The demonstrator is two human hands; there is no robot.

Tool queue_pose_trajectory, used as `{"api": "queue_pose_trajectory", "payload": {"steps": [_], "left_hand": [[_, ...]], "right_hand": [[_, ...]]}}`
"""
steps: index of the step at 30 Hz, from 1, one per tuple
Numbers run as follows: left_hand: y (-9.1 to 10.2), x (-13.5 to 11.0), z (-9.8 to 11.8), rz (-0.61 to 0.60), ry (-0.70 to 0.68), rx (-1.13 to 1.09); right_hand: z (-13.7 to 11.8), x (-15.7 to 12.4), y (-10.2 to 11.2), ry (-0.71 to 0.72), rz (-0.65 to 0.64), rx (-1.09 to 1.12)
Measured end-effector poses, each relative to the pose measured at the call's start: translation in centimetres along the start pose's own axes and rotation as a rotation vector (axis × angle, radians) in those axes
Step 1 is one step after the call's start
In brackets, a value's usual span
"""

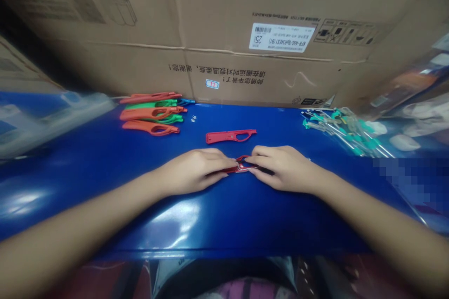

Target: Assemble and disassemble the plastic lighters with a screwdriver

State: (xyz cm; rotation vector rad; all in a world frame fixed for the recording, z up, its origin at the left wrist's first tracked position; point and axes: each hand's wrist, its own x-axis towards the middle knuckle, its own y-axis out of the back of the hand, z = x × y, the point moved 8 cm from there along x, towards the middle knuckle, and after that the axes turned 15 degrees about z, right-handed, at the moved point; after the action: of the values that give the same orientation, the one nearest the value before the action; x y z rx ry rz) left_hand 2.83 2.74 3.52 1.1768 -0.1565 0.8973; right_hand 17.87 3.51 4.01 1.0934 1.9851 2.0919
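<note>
Close in front of me on the blue table, a red lighter casing half (242, 168) lies between both hands, with thin pale and dark parts inside it. Fingers and thumb of my left hand (198, 170) grip its left end. My right hand (284, 168) pinches its right end, the fingertips near the loop-shaped opening. What exactly sits under the fingertips is hidden. Just beyond the hands rests another red casing half (224, 137), its inner side facing up and its loop toward the right.
Orange, green and blue casings (150, 114) are stacked at the back left, near several tiny metal pieces (193, 119). Thin rods with green parts (345, 131) lie at the back right. A large cardboard box (217, 23) walls off the far side; a clear plastic bin (70, 117) stands left.
</note>
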Motion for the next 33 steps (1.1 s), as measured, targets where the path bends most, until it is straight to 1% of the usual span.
{"api": "queue_pose_trajectory", "payload": {"steps": [4,9,18,27,30,33], "left_hand": [[0.0,0.0,0.0,0.0,-0.006,-0.014],[0.2,0.0,0.0,-0.006,0.005,-0.022],[0.3,0.2,0.3,-0.014,-0.007,-0.008],[0.3,0.1,0.0,-0.014,0.008,-0.057],[0.2,0.2,0.3,-0.013,-0.001,-0.05],[0.2,0.2,0.5,-0.012,-0.014,-0.029]], "right_hand": [[-0.1,0.0,0.5,-0.005,0.02,0.005],[-0.1,-0.1,0.1,-0.017,-0.003,0.016],[-0.4,-0.1,-0.1,0.008,-0.019,0.029],[-0.6,0.0,-0.6,0.041,-0.044,-0.007],[-0.9,0.1,0.0,0.051,-0.009,-0.008],[-0.8,0.3,0.8,0.029,0.041,-0.02]]}}
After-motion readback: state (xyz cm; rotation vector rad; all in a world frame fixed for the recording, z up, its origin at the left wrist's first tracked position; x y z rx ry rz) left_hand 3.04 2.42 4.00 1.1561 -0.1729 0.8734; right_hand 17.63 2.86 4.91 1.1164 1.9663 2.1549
